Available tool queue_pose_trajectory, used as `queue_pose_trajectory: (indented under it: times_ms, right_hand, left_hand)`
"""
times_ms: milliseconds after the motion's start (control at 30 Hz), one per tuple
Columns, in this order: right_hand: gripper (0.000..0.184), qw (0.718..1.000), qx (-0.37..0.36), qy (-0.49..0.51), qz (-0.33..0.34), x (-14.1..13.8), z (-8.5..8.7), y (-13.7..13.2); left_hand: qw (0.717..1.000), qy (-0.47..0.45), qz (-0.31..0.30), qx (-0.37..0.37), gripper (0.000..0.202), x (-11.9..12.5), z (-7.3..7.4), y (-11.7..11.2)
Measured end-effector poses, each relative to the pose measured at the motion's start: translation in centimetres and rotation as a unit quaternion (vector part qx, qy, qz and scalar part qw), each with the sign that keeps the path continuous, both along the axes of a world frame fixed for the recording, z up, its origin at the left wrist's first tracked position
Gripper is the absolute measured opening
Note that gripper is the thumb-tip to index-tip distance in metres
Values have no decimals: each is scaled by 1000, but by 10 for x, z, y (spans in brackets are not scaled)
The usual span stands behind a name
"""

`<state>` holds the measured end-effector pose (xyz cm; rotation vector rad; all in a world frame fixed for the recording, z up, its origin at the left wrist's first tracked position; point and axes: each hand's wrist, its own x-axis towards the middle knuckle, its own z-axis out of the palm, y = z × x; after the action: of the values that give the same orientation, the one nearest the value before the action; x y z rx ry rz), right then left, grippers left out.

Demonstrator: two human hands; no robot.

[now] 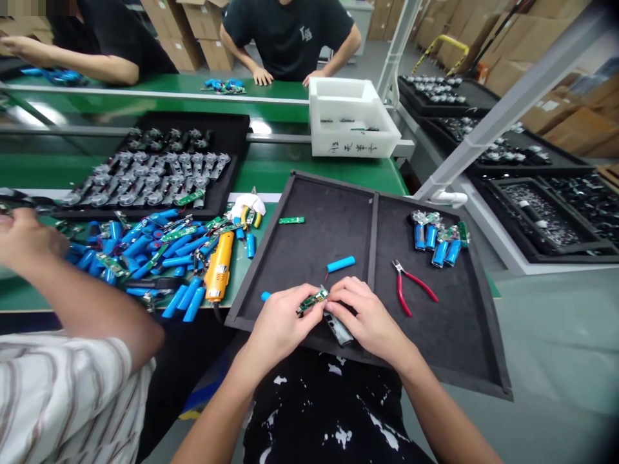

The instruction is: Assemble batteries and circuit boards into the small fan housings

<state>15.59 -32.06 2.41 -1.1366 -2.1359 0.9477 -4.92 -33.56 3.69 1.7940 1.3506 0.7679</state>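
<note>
Fingers of the left hand (282, 317) pinch a green circuit board (314, 299) above the black tray (333, 222); those of the right hand (366, 314) gather at its end, their exact grip unclear. A blue cylinder (341, 263) lies just beyond, red-handled cutters (401, 294) in the right compartment.

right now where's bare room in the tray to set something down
Left compartment: between the green circuit board and the divider. Right compartment: below the red diagonal cutters. Crowded: around left hand and right hand, and the blue battery heap left of the tray.
</note>
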Motion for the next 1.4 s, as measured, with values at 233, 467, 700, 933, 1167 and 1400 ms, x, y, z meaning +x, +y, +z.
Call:
queue_pose_trajectory:
  times_ms: [233,467,700,933,1167,1400]
  right_hand:
    - [10,999,-35,6,2,1,-2,1]
    - [14,995,-81,53,-26,4,3,0]
    - [11,996,-48,-36,63,13,20,4]
    - [13,989,-41,-73,119,18,28,9]
    - [13,987,-46,-72,137,20,30,11]
    - [14,986,-43,-80,140,21,31,11]
  left_hand:
    - [999,18,-8,-27,5,1,0,0]
    - [998,6,-35,-58,12,-3,4,-1]
    - [993,29,-103,-53,25,-8,10,-1]
    - [989,34,-144,-32,27,-11,10,1]
    - [984,63,-165,-28,28,-14,12,3]
    - [982,74,-172,-26,28,-14,11,3]
